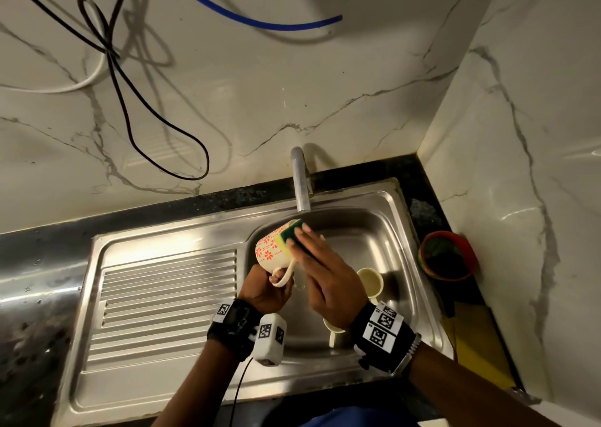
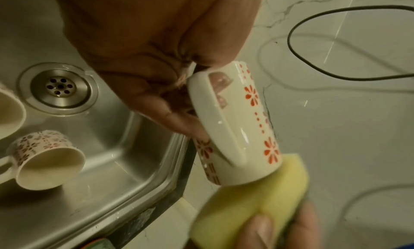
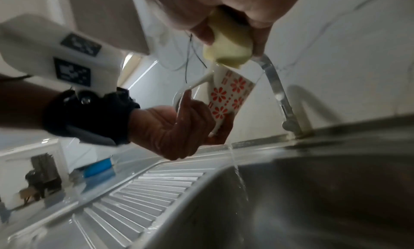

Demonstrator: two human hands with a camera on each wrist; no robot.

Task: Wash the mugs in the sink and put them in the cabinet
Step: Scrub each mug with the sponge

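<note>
Left hand point(image 1: 265, 288) grips a cream mug with red-orange flower print point(image 1: 273, 251), fingers curled at its lower body and by the handle point(image 1: 284, 275). The mug is held tilted above the sink basin point(image 1: 367, 231), just below the tap spout point(image 1: 300, 182).

Right hand point(image 1: 322, 273) pinches a yellow sponge with green scouring side point(image 1: 292, 231) between thumb and fingers and presses it against the far end of the mug. In the left wrist view the sponge point(image 2: 251, 199) touches the end of the mug point(image 2: 237, 129) farthest from the left hand point(image 2: 145, 45), with the right hand's thumb point(image 2: 262, 231) on its yellow face. Which end of the mug this is, rim or base, cannot be told.

In the right wrist view a thin stream of water point(image 3: 237, 168) runs down from below the mug point(image 3: 228, 95) into the basin.

2 more mugs lie in the basin. In the head view, 1 plain cream mug point(image 1: 370, 282) sits just right of the right hand; the other point(image 1: 333, 330) is mostly hidden under the right wrist. In the left wrist view, 1 patterned mug point(image 2: 44, 160) lies on its side near the drain point(image 2: 58, 87).

A ribbed draining board point(image 1: 169, 303) adjoins the basin on its left. A round red-rimmed container point(image 1: 447, 256) stands on the dark desk point(image 1: 42, 251) to the right of the sink. Black, white and blue cables point(image 1: 136, 127) hang against the marble wall.
</note>
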